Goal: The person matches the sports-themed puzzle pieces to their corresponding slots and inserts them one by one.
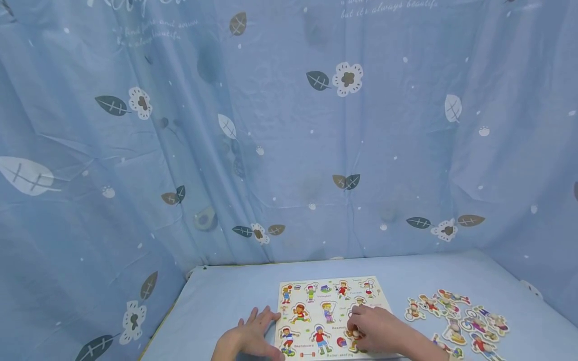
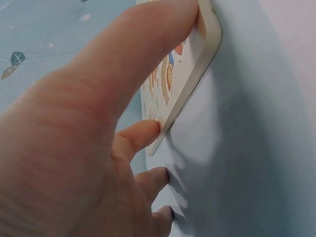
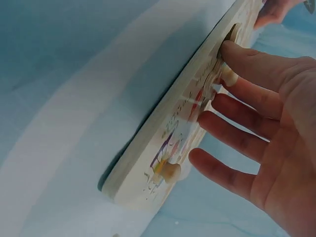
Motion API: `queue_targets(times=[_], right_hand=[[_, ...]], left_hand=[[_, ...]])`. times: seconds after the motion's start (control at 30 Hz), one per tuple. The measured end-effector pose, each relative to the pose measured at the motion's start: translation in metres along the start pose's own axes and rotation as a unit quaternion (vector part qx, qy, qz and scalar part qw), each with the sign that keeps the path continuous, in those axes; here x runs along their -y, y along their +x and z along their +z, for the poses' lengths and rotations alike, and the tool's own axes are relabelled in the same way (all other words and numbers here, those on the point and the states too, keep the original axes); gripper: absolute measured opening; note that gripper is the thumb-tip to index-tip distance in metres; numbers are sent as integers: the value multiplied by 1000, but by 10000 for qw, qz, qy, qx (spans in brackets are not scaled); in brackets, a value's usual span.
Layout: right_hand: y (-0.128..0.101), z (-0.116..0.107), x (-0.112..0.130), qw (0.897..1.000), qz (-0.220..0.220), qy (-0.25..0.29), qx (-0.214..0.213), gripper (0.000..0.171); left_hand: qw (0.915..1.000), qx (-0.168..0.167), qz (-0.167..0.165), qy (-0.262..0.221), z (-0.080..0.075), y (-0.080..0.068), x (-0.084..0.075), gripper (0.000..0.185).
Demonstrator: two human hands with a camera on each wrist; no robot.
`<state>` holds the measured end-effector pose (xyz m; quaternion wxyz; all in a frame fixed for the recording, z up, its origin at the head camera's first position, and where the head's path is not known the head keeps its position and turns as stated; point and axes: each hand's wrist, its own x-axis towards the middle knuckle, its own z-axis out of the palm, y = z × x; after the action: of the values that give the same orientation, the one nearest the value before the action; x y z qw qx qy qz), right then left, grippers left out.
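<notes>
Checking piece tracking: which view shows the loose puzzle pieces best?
Head view: the loose puzzle pieces lie spread on the table, right of the puzzle board. Neither wrist view shows them, only board edge and fingers.

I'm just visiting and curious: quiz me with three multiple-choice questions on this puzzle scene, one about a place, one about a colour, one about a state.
1. Where do the loose puzzle pieces lie?
A. To the right of the puzzle board
B. On top of the curtain
C. Under the left hand

2. What colour is the table cover?
A. Red
B. Light blue
C. Black

3. How does the left hand lie?
A. Clenched in a fist in the air
B. Fingers spread, resting at the board's left edge
C. Holding a loose piece up high

Answers:
1. A: the head view shows the cut-out figures scattered on the cover to the right of the puzzle board.
2. B: the cover is pale blue, like the curtain behind.
3. B: the fingers touch the board's edge while the right hand works on the board.
</notes>
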<state>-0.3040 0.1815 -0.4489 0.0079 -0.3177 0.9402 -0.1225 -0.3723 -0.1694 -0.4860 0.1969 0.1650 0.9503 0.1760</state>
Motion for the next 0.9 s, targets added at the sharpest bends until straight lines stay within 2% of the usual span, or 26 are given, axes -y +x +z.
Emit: queue_targets(times=[0.23, 0.57, 0.77, 0.9], right_hand=[[1, 1, 0, 9999, 133, -13, -30, 13], [8, 6, 0, 9996, 220, -117, -112, 13], [22, 4, -1, 9984, 120, -528, -187, 13], [37, 1, 3, 9979, -11, -517, -399, 15]], left_hand=[[9997, -34, 134, -213, -7, -13, -11, 96], [9997, 62, -49, -211, -5, -7, -7, 100], [9998, 99, 21, -191, -7, -12, -11, 94], [9997, 53, -60, -223, -9, -13, -15, 93]])
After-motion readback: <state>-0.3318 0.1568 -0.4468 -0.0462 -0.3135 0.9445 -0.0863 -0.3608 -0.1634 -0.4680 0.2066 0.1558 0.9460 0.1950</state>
